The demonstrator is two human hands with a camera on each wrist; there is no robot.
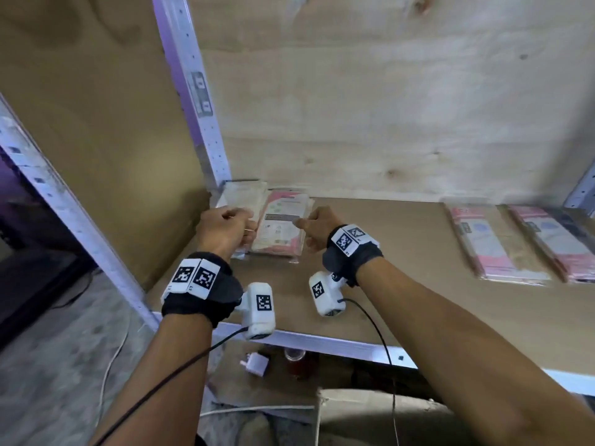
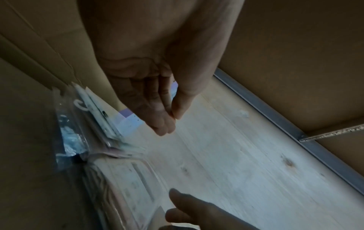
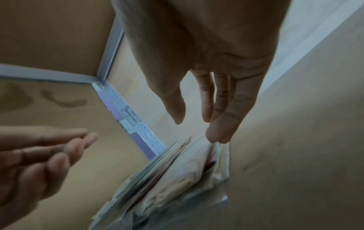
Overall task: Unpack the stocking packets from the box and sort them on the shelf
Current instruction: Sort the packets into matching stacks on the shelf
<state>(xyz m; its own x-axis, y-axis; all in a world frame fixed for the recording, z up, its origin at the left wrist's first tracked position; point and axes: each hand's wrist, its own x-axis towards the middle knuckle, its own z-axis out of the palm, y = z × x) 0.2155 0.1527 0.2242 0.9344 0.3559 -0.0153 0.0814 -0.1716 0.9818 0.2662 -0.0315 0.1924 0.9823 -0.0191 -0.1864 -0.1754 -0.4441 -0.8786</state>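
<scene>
Two stacks of stocking packets lie in the back left corner of the shelf: a pale stack and, beside it, a pink and white stack. My left hand hovers over their left side and my right hand over their right edge. In the left wrist view the left hand is empty, thumb tip against the fingertips, above the packets. Seen from the right wrist, my right hand has straight fingers just above the packets' edge and holds nothing.
Two more pink packets lie side by side at the shelf's right end. A perforated metal upright and a brown side panel close the left. Below the shelf sit a white plug, a jar and a pale box edge.
</scene>
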